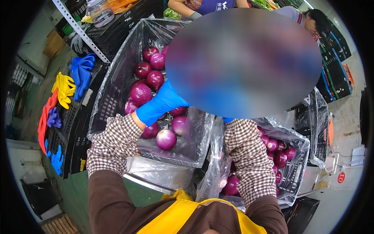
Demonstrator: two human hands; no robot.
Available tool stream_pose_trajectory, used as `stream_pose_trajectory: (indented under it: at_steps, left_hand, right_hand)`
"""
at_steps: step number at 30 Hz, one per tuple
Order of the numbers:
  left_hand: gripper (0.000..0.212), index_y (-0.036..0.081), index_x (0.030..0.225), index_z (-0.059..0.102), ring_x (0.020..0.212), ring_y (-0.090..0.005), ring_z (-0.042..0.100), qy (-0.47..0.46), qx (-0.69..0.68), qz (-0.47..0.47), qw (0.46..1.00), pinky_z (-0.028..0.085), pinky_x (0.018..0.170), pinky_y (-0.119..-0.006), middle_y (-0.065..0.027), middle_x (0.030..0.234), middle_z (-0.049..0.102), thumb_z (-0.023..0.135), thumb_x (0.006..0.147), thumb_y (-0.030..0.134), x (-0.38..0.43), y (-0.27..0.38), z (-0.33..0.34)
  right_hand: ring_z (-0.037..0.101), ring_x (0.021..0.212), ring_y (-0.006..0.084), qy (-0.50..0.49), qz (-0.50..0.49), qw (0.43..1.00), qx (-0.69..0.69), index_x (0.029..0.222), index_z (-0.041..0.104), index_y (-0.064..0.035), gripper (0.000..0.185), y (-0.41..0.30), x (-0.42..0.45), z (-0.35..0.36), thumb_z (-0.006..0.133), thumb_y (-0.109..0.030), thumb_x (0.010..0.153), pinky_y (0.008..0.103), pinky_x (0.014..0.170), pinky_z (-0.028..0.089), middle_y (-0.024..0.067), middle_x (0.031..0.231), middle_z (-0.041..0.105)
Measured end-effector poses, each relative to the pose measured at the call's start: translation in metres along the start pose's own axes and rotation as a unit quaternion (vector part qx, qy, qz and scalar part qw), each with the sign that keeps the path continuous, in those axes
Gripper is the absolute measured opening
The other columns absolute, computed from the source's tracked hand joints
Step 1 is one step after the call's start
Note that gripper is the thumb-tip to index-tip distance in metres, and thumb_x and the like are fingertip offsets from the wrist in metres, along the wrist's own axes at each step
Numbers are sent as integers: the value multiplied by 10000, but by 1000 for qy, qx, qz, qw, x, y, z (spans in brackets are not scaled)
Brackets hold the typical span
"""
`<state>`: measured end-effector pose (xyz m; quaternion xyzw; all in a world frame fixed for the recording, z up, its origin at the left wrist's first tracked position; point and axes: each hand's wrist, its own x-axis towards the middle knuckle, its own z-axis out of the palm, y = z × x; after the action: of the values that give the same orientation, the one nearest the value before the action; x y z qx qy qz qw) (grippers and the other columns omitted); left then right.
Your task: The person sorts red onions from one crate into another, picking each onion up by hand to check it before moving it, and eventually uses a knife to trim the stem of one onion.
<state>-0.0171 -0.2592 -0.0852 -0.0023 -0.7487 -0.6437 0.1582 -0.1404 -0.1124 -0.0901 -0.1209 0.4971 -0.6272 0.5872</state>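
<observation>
A blue glove covers my left hand (165,102), which reaches over the left plastic-lined black crate (201,146); its fingers are lost behind a large blurred oval. Around and below it lie peeled red onions, among them one with a pale top (166,139) near the crate's front corner. My right arm, in a checked sleeve cover, extends over the right lined crate, which holds smaller red onions (280,159). Only a sliver of the blue glove on my right hand (228,120) shows at the blur's lower edge. What either hand holds is hidden.
Blue (81,74), yellow (63,89) and red rubber gloves (48,117) lie on stacked black crates at the left, beside a perforated metal post (81,32). Another person's gloved hand (195,15) is across the crates; a second person leans in at upper right.
</observation>
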Motion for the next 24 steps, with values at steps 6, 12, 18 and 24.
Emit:
stream_pose_trajectory:
  at_steps: [6, 12, 18, 24]
  left_hand:
    - [686, 50, 1251, 465, 1018, -177, 558, 246, -76, -52, 965, 482, 874, -315, -99, 1155, 548, 811, 664, 132, 2, -56, -47]
    - [905, 36, 1312, 393, 1057, -265, 550, 271, 260, -18, 927, 459, 894, -359, -184, 1196, 522, 849, 554, 230, 57, -107, -85]
    - [791, 172, 1278, 433, 940, -314, 589, 103, 476, -42, 872, 481, 819, -412, -156, 1065, 558, 788, 573, 227, 130, -122, -33]
    - [481, 188, 1137, 538, 904, -322, 594, -24, 612, -52, 788, 468, 729, -474, -143, 963, 586, 673, 682, 269, 148, -150, -12]
  right_hand:
    - [631, 613, 227, 115, -142, 937, -299, 946, 603, -49, 571, 28, -12, 55, 492, -600, 841, 307, 507, 476, 98, 720, 631]
    - [608, 636, 311, 83, -375, 696, -606, 955, 605, -203, 292, 59, -13, 58, 574, -445, 794, 410, 547, 489, 82, 741, 622]
    - [610, 605, 309, 76, -258, 648, -712, 850, 577, -130, 372, 50, -20, 63, 496, -493, 849, 429, 524, 472, 96, 705, 621]
    - [588, 613, 311, 72, -256, 663, -700, 778, 546, -93, 395, 55, -17, 70, 528, -484, 839, 423, 502, 437, 105, 694, 591]
